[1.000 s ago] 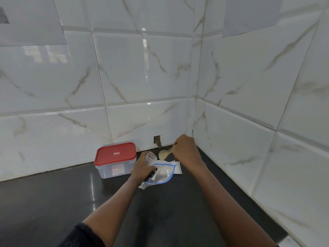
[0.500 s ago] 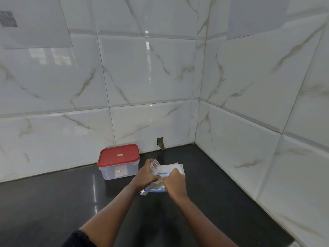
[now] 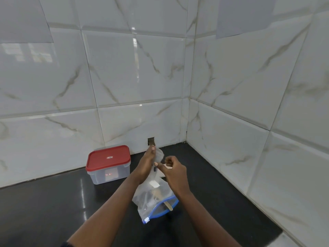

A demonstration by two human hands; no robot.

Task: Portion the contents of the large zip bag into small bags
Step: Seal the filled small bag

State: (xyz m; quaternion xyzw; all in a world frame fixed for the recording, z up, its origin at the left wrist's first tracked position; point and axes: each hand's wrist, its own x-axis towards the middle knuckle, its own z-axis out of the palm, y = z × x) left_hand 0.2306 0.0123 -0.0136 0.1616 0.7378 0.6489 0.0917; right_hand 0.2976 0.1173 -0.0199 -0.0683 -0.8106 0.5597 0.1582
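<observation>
The large clear zip bag (image 3: 153,196) with a blue zipper lies on the black counter, its open mouth toward me. Dark contents show inside it, and a wooden spoon handle (image 3: 168,206) sticks out of the mouth. My left hand (image 3: 146,164) is raised above the bag's far end and holds a small clear bag (image 3: 159,155) upright. My right hand (image 3: 175,171) is beside it with its fingers curled, thumb and forefinger pinching the small bag's near edge. A few white small bags (image 3: 168,166) lie on the counter behind my hands, mostly hidden.
A clear plastic box with a red lid (image 3: 109,164) stands to the left against the tiled back wall. Tiled walls meet in a corner behind and to the right. The dark glossy counter (image 3: 53,211) stretches left and toward me.
The large bag now lies nearer me on the counter with the spoon inside it. Both hands have let go of it and come up around a small bag.
</observation>
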